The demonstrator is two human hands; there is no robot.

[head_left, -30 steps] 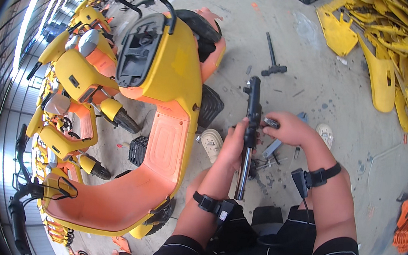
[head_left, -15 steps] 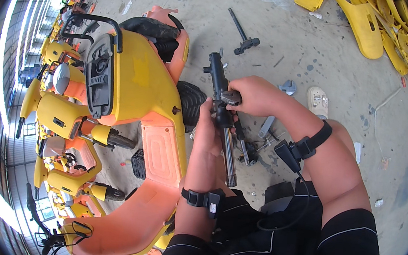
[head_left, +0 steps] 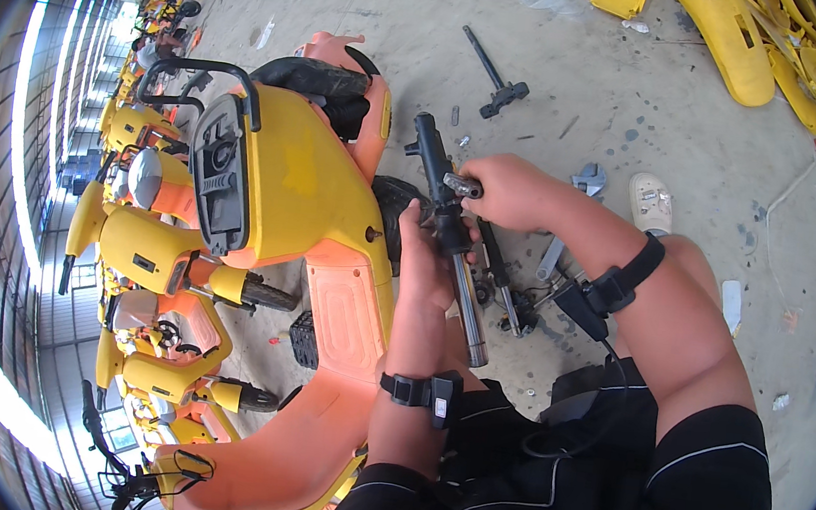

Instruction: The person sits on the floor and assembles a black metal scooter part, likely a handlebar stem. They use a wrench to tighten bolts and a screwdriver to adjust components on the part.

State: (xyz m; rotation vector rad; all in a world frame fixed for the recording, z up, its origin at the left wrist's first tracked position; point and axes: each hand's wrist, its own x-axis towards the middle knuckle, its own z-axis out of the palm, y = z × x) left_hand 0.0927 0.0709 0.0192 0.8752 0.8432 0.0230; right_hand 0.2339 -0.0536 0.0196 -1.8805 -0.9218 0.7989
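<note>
My left hand [head_left: 427,249] is wrapped around the middle of a shock absorber leg [head_left: 430,147], whose upper part is black and whose lower end is a chrome tube. The leg is tilted, its chrome end toward my lap. Closed on a short metal tool [head_left: 462,186], my right hand [head_left: 506,190] presses it against the side of the black part, just above my left hand. The tool's kind is hard to make out, as my fingers cover part of it. A second shock absorber leg [head_left: 503,284] lies on the floor beyond my hands.
A yellow and orange scooter [head_left: 313,164] stands close on my left, more scooters behind it. On the floor lie a steering stem [head_left: 493,78], an adjustable wrench [head_left: 590,178] and another wrench [head_left: 550,259]. Yellow body panels [head_left: 733,55] are piled at the far right.
My right hand has turned the metal tool, so that it now lies more sideways across the leg. My left hand keeps its hold. The whole view has shifted slightly.
</note>
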